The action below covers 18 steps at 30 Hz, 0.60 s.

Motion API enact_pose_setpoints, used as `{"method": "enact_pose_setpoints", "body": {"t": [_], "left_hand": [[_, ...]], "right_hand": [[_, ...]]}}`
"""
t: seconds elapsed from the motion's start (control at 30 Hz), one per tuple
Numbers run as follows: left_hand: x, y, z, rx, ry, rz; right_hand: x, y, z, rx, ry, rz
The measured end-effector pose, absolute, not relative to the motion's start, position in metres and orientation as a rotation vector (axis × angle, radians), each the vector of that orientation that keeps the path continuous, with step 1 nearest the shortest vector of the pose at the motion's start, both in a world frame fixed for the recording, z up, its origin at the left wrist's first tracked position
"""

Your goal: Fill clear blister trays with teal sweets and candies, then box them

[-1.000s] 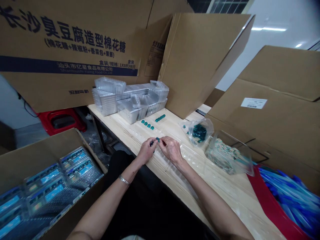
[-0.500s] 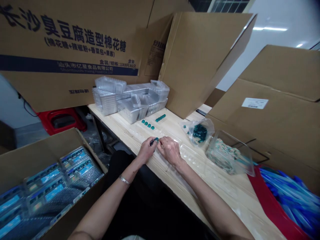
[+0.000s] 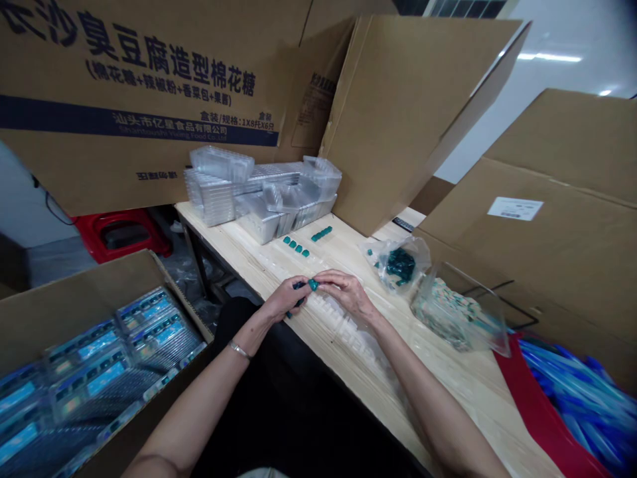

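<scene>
My left hand is closed around several dark green pieces, which show between its fingers and below them. At its fingertips is a small glossy green cube-shaped piece. My right hand pinches the same piece from the other side, thumb and fingers pressed together. Beyond my hands, a short row of green cube-shaped pieces lies on the table, with a second, tighter row behind it. A clear plastic tray lies under and beside my right wrist.
Clear plastic trays are stacked at the table's far end. On the right are a plastic bag of dark green pieces, a clear bin of pale pieces and a red container of blue packets. A carton of packed boxes stands at left.
My right hand has straightened its fingers somewhat and shifted slightly right. The green piece between my hands shows more plainly, and more dark pieces show in my left hand.
</scene>
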State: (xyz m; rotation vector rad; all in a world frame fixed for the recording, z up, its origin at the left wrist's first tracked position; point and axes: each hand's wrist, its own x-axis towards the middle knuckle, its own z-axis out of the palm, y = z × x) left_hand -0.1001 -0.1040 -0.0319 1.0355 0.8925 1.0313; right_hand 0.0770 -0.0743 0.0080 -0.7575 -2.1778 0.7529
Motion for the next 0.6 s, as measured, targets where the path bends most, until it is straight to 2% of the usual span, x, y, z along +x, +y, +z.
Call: {"method": "enact_pose_setpoints", "body": {"t": [0.3, 0.5, 0.6], "left_hand": [[-0.097, -0.099, -0.039, 1.326, 1.135, 1.370], [-0.102, -0.090, -0.041, 1.620, 1.115, 1.576], [-0.102, -0.086, -0.041, 1.626, 1.093, 1.579]], "right_hand": [[0.065, -0.076, 0.003, -0.755, -2.077, 0.756], [0.057, -0.072, 0.000, -1.002, -1.779, 0.986], [0.053, -0.072, -0.002, -1.057, -1.737, 0.969]]}}
